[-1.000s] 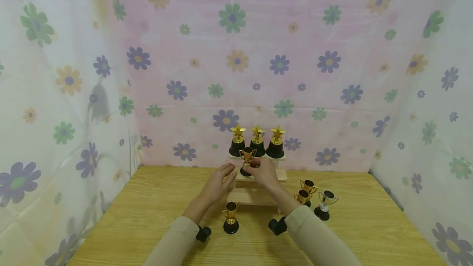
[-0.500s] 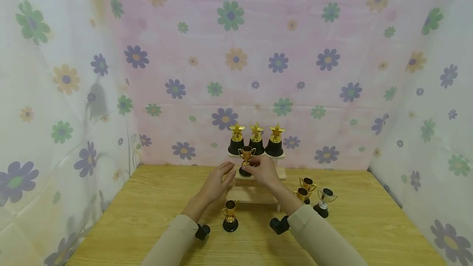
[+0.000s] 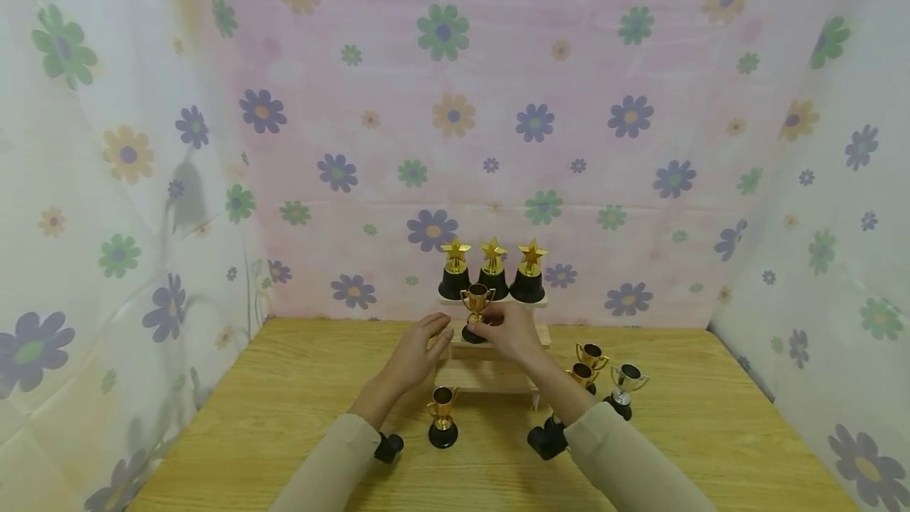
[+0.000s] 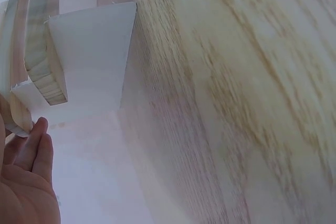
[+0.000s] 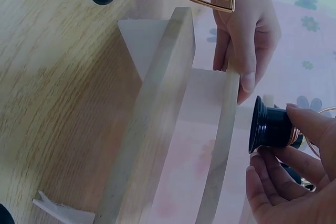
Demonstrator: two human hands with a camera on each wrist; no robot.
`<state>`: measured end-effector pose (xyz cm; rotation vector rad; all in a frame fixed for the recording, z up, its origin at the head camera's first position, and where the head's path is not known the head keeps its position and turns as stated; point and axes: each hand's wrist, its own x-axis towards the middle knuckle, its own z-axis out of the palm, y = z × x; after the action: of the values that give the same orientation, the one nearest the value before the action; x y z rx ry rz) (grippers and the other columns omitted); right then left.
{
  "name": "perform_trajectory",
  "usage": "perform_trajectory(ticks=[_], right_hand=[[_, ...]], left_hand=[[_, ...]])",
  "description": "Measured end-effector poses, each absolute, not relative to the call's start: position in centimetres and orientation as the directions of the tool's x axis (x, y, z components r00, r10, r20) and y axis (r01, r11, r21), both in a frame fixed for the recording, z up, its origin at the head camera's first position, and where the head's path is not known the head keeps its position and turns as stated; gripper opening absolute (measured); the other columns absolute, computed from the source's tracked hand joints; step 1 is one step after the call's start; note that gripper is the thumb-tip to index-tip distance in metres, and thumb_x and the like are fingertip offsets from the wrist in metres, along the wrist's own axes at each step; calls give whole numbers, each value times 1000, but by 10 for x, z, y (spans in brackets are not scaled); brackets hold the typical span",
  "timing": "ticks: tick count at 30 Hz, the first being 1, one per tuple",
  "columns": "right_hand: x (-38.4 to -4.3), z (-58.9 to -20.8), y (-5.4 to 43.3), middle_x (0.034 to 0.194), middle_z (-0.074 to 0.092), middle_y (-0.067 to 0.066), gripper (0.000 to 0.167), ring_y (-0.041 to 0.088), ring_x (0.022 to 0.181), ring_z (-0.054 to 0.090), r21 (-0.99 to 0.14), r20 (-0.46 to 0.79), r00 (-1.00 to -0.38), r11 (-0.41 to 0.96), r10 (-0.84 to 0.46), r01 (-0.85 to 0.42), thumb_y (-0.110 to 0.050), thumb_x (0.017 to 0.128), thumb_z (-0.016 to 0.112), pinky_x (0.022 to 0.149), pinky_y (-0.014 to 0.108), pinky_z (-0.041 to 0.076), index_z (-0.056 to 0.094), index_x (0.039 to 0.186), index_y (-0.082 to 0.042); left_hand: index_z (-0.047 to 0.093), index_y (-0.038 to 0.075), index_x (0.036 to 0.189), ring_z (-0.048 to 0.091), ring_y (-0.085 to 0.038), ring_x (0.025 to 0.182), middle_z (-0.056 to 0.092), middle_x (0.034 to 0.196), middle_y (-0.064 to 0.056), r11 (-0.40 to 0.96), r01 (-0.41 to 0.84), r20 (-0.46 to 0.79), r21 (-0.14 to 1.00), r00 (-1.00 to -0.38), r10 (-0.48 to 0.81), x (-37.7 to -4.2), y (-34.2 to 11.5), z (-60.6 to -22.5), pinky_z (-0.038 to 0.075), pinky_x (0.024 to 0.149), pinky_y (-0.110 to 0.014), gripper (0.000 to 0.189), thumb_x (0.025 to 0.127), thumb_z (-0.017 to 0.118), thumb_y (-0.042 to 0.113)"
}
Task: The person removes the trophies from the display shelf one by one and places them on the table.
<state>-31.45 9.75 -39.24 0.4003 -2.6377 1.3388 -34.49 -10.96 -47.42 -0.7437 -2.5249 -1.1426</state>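
A small gold cup trophy (image 3: 477, 300) with a black base is held upright by my right hand (image 3: 510, 330), thumb and fingers pinching it around the base and stem. It overlaps the middle tier of a three-step wooden display rack (image 3: 490, 374) in the head view. In the right wrist view the black base (image 5: 273, 127) shows beyond the edge of that tier. My left hand (image 3: 412, 354) grips the left end of the middle board, thumb on one side and fingers on the other. Three gold star trophies (image 3: 493, 271) stand in a row on the top tier.
Another gold cup trophy (image 3: 443, 417) stands on the table (image 3: 298, 385) in front of the rack. To the right stand gold cups (image 3: 592, 355) and a silver cup (image 3: 626, 389); one more trophy is partly hidden behind the right sleeve (image 3: 618, 449). Flowered cloth surrounds the table.
The trophy in my right hand has shifted slightly forward and down toward me. My right forearm has moved a little to the right. The left hand stays at the rack's end.
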Motion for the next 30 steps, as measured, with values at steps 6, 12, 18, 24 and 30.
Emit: perform_trajectory(ticks=[6,12,18,24,30], right_hand=[[-311,-393,98,89,73,8,14,23,82,68,-767,279,-942,547,-186,-335,-14,92,78,66,34,57,79,99,-2],[-307,-391,97,90,73,5,12,22,83,69,-770,274,-941,542,-197,-337,-16,91,79,69,33,58,80,98,-5],[-303,-388,98,89,72,2,12,20,82,68,-762,293,-935,541,-200,-355,-17,90,80,71,34,58,80,96,-5],[-295,-387,102,88,72,3,14,17,80,68,-743,318,-919,540,-234,-395,-17,89,81,72,35,59,80,95,-5],[-284,-386,105,87,73,2,14,16,79,67,-757,296,-919,523,-259,-391,-19,90,81,69,32,58,80,96,-6]], left_hand=[[55,-6,143,49,-41,138,50,149,-27,556,554,432,620,-832,349,-345,-111,-477,45,110,-54,48,110,51,28],[56,-7,142,51,-43,136,50,147,-29,555,576,453,601,-817,357,-346,-112,-481,47,107,-56,47,110,51,26],[55,-7,142,48,-43,138,50,148,-28,543,568,450,619,-823,347,-347,-111,-478,45,110,-56,48,110,51,28],[57,-5,142,47,-42,139,51,147,-26,549,565,449,616,-824,344,-348,-111,-475,43,112,-55,46,110,52,28],[55,-9,142,48,-43,138,50,147,-29,543,573,452,614,-819,353,-348,-111,-477,44,110,-56,47,110,52,25]])
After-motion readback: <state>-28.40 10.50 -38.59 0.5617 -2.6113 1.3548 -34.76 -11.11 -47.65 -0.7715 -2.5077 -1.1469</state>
